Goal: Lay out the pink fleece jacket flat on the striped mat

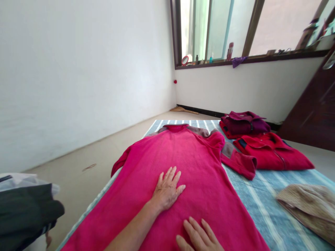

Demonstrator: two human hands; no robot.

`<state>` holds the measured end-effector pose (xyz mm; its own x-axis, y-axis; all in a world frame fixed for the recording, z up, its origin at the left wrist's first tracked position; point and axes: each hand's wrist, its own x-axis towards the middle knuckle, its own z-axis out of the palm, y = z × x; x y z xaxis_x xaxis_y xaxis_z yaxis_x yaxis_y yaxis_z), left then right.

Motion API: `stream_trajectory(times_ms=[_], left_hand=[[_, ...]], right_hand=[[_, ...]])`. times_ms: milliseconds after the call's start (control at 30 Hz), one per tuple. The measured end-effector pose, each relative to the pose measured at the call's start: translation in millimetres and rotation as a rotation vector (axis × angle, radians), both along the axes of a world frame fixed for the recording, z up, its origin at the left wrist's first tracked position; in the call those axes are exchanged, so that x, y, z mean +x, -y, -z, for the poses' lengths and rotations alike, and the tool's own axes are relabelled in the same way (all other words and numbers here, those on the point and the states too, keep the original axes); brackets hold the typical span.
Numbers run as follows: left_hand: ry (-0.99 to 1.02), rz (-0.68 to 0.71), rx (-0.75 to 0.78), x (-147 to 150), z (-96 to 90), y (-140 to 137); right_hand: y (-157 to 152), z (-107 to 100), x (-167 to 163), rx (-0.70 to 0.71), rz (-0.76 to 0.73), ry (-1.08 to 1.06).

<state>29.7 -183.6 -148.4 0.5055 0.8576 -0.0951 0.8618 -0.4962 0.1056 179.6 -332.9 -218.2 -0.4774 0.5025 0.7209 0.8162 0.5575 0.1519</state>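
A bright pink jacket (172,150) with grey shoulder patches lies spread flat, its collar at the far end and one sleeve (242,164) reaching out to the right. My left hand (168,190) rests on the middle of it, palm down with fingers spread. Lower and to the right, my right hand (197,235) is over the fabric too, fingers apart; its lower part is cut off by the frame edge. Neither hand holds anything. Under the jacket is a blue striped bed sheet (258,198).
At the right lie a folded red jacket (277,153), a folded purple jacket (243,122) and a beige cloth item (309,205). Dark and white clothes (26,205) are piled at the lower left. White walls, a window sill (217,62) with small items and a dark door (314,104) stand around.
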Motion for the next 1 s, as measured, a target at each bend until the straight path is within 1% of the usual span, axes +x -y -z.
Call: stream_trajectory(times_ms=[100,167,233,300,400,467,533,600,667,733,800,900,1000], left_hand=[[-0.004,0.0,0.001,0.2,-0.8,0.5],[-0.001,-0.004,0.009,0.1,-1.1,1.0],[0.006,-0.007,0.017,-0.2,-1.3,1.3],[0.009,-0.004,0.016,-0.8,-1.2,1.2],[0.009,-0.004,0.011,-1.4,-0.7,0.4],[0.007,-0.005,0.014,-1.7,0.0,-0.2],[0.002,-0.008,0.012,-2.2,0.4,-0.5],[-0.006,-0.011,0.004,-3.0,0.4,-0.5],[-0.013,-0.01,-0.005,-3.9,-0.2,-0.5],[-0.014,-0.006,-0.011,-4.7,-1.1,-0.2],[-0.012,-0.008,-0.021,-5.2,-2.1,0.3],[-0.018,-0.016,-0.03,-5.2,-3.2,1.4],[-0.026,-0.028,-0.037,-4.5,-4.1,2.5]], right_hand=[[-12.4,-25.5,10.7,-0.142,0.059,-0.087],[-22.8,-47.1,20.9,-0.314,0.115,-0.104],[-32.7,-64.9,31.4,-0.44,0.22,-0.132],[-41.2,-76.2,40.4,-0.555,0.299,-0.149],[-53.1,-86.1,48.4,-0.716,0.327,-0.141],[-64.2,-94.5,49.6,-0.787,0.306,-0.123],[-80.8,-106.1,48.0,-0.819,0.274,-0.113],[-103.6,-118.4,44.3,-0.835,0.242,-0.121],[-130.6,-126.9,39.4,-0.848,0.243,-0.161],[-158.7,-127.9,34.1,-0.847,0.304,-0.239],[-183.7,-119.9,28.8,-0.842,0.364,-0.289],[-208.6,-94.8,22.3,-0.836,0.46,-0.323],[-216.6,-64.5,19.1,-0.823,0.528,-0.329]])
